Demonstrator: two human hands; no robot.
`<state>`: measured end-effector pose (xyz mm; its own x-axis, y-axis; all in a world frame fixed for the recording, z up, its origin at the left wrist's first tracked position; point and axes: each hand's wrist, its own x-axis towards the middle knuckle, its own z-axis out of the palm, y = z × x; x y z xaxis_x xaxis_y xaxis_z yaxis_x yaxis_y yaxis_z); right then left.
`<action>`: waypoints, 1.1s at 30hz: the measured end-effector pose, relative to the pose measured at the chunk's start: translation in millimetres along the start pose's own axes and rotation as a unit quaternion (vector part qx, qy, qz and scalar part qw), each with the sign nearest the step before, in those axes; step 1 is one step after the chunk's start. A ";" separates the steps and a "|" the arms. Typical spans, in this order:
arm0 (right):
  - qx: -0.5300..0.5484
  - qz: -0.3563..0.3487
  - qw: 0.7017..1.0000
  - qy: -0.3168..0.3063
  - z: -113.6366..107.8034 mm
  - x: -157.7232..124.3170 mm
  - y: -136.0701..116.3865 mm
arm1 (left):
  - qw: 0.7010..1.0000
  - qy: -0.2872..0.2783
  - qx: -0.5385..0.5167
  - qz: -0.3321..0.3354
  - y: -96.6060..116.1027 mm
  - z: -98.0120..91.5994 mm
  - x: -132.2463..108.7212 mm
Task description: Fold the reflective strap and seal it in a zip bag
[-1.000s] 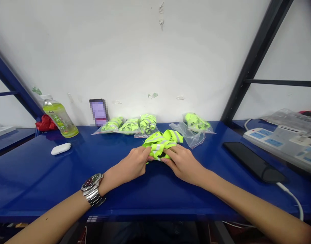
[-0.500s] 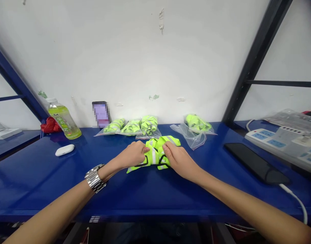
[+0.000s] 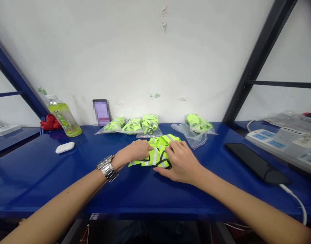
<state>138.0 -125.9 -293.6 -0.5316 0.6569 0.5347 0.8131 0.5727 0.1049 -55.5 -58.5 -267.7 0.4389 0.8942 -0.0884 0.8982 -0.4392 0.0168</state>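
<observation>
A neon-yellow reflective vest (image 3: pixel 157 152) with grey stripes and black trim lies bunched on the blue shelf (image 3: pixel 69 183). My left hand (image 3: pixel 135 152), with a metal watch on the wrist, is closed on the vest's left side. My right hand (image 3: pixel 180 161) presses and grips its right side, thumb on the shelf below it. Just behind lie three bagged folded vests (image 3: pixel 133 125) by the wall. An empty clear zip bag (image 3: pixel 192 137) and one more bagged vest (image 3: pixel 198 123) lie to the right.
A green drink bottle (image 3: pixel 64 117), a red cloth (image 3: pixel 50 122) and a white earbud case (image 3: pixel 65 147) sit at the left. A phone (image 3: pixel 101 112) leans on the wall. A black phone (image 3: pixel 255 162) on a cable and a power strip (image 3: pixel 279 144) lie at the right.
The vest has been folded down flatter onto the shelf. My left hand slid right over its left side and my right hand came down lower onto its right side.
</observation>
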 end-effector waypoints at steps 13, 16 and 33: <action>0.091 -0.007 0.995 -0.049 15.5 7.1 21.6 | 0.959 0.211 0.190 0.022 26.8 23.2 -44.3; 0.131 0.012 0.990 -0.059 16.4 8.0 24.1 | 0.948 0.234 0.194 0.093 21.0 25.1 -50.2; 0.109 0.071 0.989 -0.070 17.2 1.1 23.8 | 0.969 0.145 -0.079 0.186 -14.9 27.9 -52.1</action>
<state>152.7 -103.0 -304.9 -0.4566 0.7908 0.4075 0.8190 0.5526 -0.1547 -92.5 -101.0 -291.1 0.7006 0.6736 0.2353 0.6591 -0.7373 0.1482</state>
